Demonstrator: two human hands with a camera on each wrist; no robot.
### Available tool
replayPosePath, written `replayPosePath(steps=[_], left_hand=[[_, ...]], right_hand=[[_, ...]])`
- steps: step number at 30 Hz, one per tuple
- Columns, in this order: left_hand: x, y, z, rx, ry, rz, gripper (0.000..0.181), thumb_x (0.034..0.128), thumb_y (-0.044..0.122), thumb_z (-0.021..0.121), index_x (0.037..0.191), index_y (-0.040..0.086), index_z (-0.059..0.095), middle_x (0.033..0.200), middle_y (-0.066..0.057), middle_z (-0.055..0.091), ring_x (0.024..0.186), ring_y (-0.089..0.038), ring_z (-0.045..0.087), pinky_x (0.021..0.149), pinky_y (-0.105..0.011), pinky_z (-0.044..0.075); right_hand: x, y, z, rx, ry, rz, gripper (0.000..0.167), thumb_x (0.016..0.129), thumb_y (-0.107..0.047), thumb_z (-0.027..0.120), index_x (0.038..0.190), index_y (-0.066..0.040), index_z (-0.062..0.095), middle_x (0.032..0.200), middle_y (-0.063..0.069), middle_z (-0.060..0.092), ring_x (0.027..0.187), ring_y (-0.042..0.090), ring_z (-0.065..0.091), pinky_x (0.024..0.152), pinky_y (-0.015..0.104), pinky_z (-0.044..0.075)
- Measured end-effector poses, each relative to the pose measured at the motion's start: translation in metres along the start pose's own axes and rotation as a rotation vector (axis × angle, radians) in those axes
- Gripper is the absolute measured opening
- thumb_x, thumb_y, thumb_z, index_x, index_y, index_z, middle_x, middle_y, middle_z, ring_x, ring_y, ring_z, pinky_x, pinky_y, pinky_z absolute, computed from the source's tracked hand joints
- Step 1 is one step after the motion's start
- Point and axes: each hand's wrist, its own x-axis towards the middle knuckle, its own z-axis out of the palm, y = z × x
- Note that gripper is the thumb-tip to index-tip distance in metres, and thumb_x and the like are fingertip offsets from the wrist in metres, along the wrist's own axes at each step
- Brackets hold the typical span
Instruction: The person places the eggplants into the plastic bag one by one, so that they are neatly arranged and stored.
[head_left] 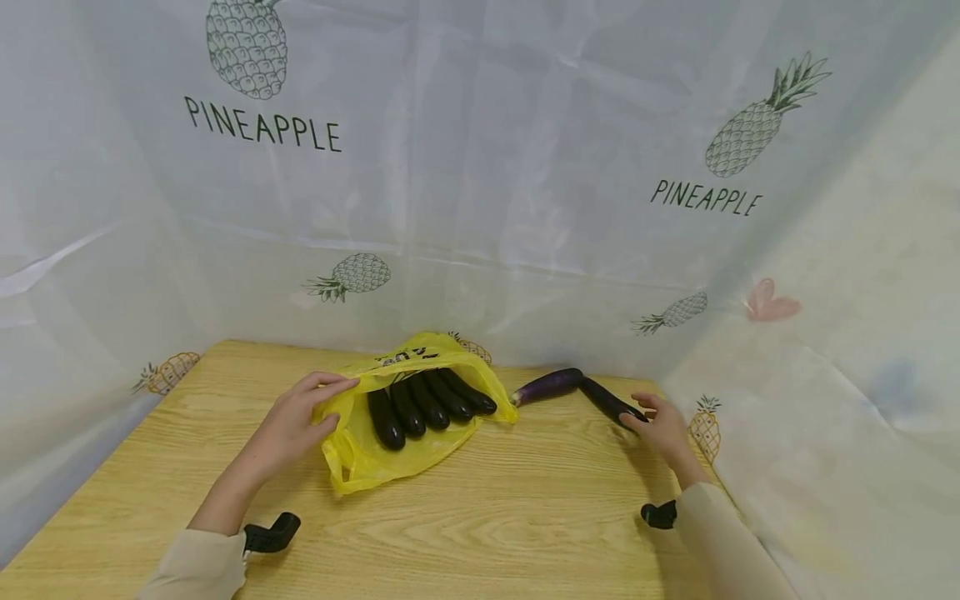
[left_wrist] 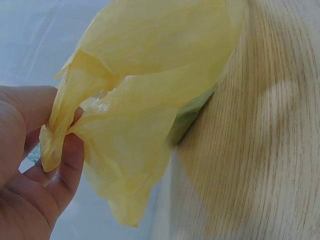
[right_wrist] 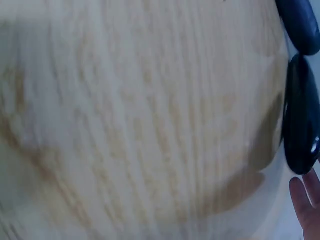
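My left hand (head_left: 288, 429) pinches the rim of a yellow plastic bag (head_left: 375, 475); the left wrist view shows the gathered plastic (left_wrist: 60, 117) between thumb and fingers. The bag lies on its side, mouth raised, with several dark eggplants (head_left: 431, 404) side by side inside. To its right, a purple eggplant (head_left: 551, 386) lies with its pale end by the bag's edge. Another dark eggplant (head_left: 603, 400) meets it end to end. At that one's near end is my right hand (head_left: 666, 433), thumb and fingers spread around the tip; whether they touch it is unclear.
The wooden table (head_left: 465, 542) reaches back to a hanging sheet (head_left: 480, 208) printed with pineapples. A similar sheet (head_left: 840, 433) closes off the right side. Black wrist devices (head_left: 273, 533) sit at both cuffs.
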Motion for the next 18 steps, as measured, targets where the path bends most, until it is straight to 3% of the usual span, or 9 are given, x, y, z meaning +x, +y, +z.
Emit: replayPosePath(steps=[10, 18], left_hand=[[0.000, 0.000, 0.000, 0.003, -0.012, -0.018, 0.060, 0.0929, -0.009, 0.074, 0.149, 0.009, 0.064, 0.140, -0.012, 0.060, 0.104, -0.024, 0.061, 0.074, -0.032, 0.050], [0.000, -0.001, 0.001, 0.013, -0.009, -0.005, 0.060, 0.0916, -0.010, 0.074, 0.148, 0.008, 0.064, 0.139, -0.013, 0.060, 0.104, -0.025, 0.062, 0.073, -0.031, 0.049]], right_hand=[[-0.001, 0.015, 0.001, 0.064, -0.050, 0.065, 0.065, 0.109, -0.032, 0.064, 0.160, -0.001, 0.042, 0.159, 0.033, 0.041, 0.138, 0.055, 0.049, 0.103, 0.063, 0.050], [0.004, 0.017, 0.001, 0.026, -0.072, 0.061, 0.064, 0.109, -0.030, 0.064, 0.160, 0.000, 0.042, 0.156, 0.033, 0.045, 0.139, 0.057, 0.044, 0.108, 0.068, 0.043]])
